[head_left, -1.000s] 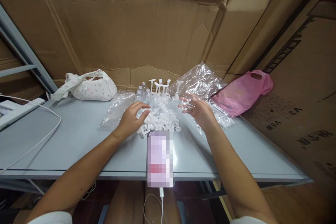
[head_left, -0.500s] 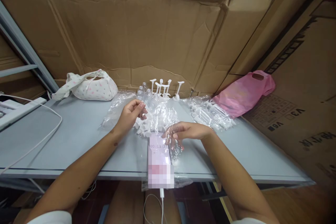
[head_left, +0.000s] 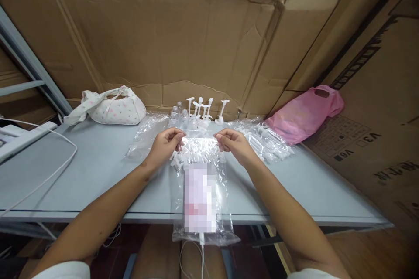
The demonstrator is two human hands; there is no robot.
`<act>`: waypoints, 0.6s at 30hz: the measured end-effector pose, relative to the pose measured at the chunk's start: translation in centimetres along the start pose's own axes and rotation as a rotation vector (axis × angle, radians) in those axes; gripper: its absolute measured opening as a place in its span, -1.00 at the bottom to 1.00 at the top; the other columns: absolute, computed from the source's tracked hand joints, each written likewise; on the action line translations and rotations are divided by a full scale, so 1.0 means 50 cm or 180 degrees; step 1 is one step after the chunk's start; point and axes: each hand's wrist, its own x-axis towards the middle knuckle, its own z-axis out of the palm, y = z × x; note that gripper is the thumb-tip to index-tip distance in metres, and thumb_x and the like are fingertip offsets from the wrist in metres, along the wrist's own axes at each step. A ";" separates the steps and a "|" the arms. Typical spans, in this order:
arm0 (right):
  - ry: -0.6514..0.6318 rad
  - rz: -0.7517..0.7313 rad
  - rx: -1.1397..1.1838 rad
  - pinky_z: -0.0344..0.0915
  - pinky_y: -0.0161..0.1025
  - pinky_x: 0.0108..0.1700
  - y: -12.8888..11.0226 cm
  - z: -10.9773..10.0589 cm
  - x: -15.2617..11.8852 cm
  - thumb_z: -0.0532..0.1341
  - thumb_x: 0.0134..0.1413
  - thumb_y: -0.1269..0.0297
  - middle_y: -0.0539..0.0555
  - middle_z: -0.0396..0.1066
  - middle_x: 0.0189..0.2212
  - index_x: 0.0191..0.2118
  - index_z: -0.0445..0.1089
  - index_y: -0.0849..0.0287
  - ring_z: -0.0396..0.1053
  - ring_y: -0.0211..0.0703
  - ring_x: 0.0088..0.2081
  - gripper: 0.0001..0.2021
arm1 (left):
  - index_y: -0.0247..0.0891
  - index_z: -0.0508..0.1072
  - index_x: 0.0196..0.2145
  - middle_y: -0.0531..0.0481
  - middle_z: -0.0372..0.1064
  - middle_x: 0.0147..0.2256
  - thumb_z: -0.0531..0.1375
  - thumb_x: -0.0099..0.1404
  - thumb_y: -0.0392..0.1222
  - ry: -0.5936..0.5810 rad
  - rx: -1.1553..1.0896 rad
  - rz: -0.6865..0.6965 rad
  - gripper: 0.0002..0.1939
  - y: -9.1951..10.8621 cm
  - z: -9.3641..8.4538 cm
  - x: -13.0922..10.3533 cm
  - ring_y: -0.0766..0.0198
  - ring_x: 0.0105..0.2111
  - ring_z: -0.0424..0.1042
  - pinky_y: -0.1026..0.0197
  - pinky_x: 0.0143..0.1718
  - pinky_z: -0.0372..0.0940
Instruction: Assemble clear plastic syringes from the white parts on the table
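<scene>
A clear plastic bag (head_left: 224,209) is stretched between my two hands, its upper edge level and its lower end over the table's front edge. My left hand (head_left: 168,143) pinches the bag's upper left corner. At the upper right corner, my right hand (head_left: 234,143) is closed on the plastic. Under or behind the bag lies a phone (head_left: 200,196), its screen blurred, with a white cable (head_left: 202,244) at its lower end. Small white plastic parts (head_left: 177,160) show around and through the bag. Clear bottles (head_left: 184,117) and white pump-like pieces (head_left: 204,111) stand behind.
Bagged white parts (head_left: 265,141) lie to the right, near a pink bag (head_left: 307,115). More clear plastic (head_left: 144,137) and a patterned white pouch (head_left: 119,108) are on the left. A power strip (head_left: 26,139) sits far left; cardboard (head_left: 212,43) walls the grey table (head_left: 98,174).
My right hand has moved up and now grips the bag's right corner. The bag has been spread flat and wide between both hands, where it hung crumpled before.
</scene>
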 end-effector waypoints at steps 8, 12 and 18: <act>-0.0253 -0.0133 -0.0050 0.03 -0.35 -0.59 0.000 -0.004 0.000 0.33 -0.10 0.02 -0.03 0.39 -0.58 -0.32 0.43 0.20 0.27 -0.33 -0.59 -0.66 | -0.24 0.35 -0.27 0.13 0.27 -0.57 0.16 0.23 -0.09 -0.0070 0.0105 0.0112 -0.82 -0.023 -0.006 0.006 0.37 -0.55 0.30 0.32 -0.47 0.22; -0.0137 -0.0199 -0.0053 0.10 -0.34 -0.57 0.004 0.005 0.000 0.32 -0.12 -0.01 -0.06 0.36 -0.62 -0.40 0.39 0.19 0.24 -0.35 -0.62 -0.67 | -0.23 0.32 -0.33 0.12 0.26 -0.56 0.15 0.23 -0.08 -0.0351 0.0373 0.0060 -0.83 -0.032 -0.002 0.004 0.35 -0.53 0.32 0.29 -0.44 0.23; -0.0217 -0.0214 -0.0161 0.20 -0.32 -0.51 0.012 0.024 -0.007 0.36 -0.18 0.00 -0.06 0.37 -0.64 -0.45 0.39 0.18 0.26 -0.33 -0.59 -0.66 | -0.24 0.35 -0.37 0.08 0.28 -0.49 0.13 0.25 -0.07 -0.0369 0.0946 0.0331 -0.82 -0.031 0.008 -0.005 0.33 -0.47 0.28 0.28 -0.44 0.14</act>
